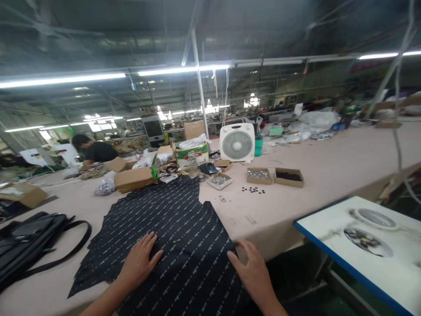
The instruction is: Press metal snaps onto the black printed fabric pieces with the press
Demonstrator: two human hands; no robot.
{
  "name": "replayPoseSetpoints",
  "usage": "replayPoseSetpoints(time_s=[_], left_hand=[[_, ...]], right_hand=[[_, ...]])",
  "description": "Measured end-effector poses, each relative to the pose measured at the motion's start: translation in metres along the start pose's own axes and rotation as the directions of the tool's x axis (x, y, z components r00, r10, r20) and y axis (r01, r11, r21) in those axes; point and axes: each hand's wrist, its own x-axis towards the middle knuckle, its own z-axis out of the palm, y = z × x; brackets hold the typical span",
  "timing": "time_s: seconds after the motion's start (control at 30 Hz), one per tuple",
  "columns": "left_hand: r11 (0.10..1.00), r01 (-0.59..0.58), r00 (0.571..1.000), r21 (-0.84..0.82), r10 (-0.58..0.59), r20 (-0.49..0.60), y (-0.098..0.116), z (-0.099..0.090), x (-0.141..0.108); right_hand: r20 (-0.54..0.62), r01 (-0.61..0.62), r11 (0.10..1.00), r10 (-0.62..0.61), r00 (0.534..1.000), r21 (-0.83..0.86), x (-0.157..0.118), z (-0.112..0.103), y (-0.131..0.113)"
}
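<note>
Dark fabric [184,250] with white print lies spread flat.

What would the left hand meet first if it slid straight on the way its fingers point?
Sliding over the dark printed fabric, the left hand would probably first meet the clutter by the fabric's far edge, near the clear jar; depth leaves the exact item uncertain.

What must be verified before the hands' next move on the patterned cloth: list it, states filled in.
1. Left hand flat on the patterned cloth: ok.
2. Right hand at the cloth's right edge: ok.
3. Loose black pieces apart from the cloth: ok.
4. Tan specks on the cloth, loose or fixed: cannot tell.
5. Cloth entirely on the table: not ok, near end reaches past its edge.
</note>
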Motion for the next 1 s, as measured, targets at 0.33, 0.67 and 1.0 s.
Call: replayPoseSetpoints(time_s=[0.33,0.67,1.0], left_hand=[[0.993,-0.107,0.994,-0.055,0.106,-0.015,0.061,-0.021,-0.02],[0.964,-0.243,0.97,-0.107,0.244,-0.003,0.13,-0.033,0.016],[0.906,-0.401,0.897,-0.133,0.36,-0.256,0.185,-0.037,0.105]], right_hand=[[0.265,-0.191,0.954,0.126,0.956,0.232,-0.013,0.013,0.03],[0.099,0.144,0.988,-0.149,0.984,0.05,-0.019,-0.046,0.017],[-0.009,-0.327,0.759,0.402,0.916,0.563,-0.054,-0.117,0.058]])
